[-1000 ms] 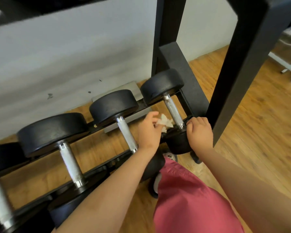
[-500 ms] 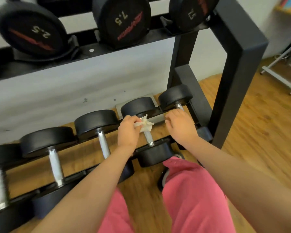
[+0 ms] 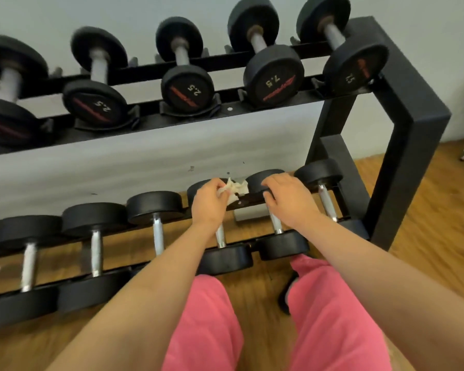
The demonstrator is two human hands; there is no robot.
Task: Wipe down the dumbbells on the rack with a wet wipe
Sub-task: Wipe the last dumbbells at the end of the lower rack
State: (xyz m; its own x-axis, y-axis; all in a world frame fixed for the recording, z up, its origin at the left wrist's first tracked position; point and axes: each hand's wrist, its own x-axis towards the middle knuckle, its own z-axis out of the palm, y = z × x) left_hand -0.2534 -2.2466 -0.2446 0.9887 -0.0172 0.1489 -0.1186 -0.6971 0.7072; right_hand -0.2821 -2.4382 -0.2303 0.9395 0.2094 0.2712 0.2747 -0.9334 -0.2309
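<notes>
A black two-tier rack holds black dumbbells with steel handles. My left hand pinches a crumpled white wet wipe over the far end of a lower-tier dumbbell, third from the right. My right hand curls over the handle and far head of the neighbouring dumbbell. The rightmost lower dumbbell lies just beside my right hand.
The upper tier carries several dumbbells marked 2.5 and 7.5. More dumbbells fill the lower tier to the left. A grey wall stands behind, wooden floor to the right. My knees in pink shorts are below.
The view has tilted up and back, so the upper tier now shows. Both hands have shifted left along the lower tier, from the rightmost dumbbell to the two beside it, wipe still held.
</notes>
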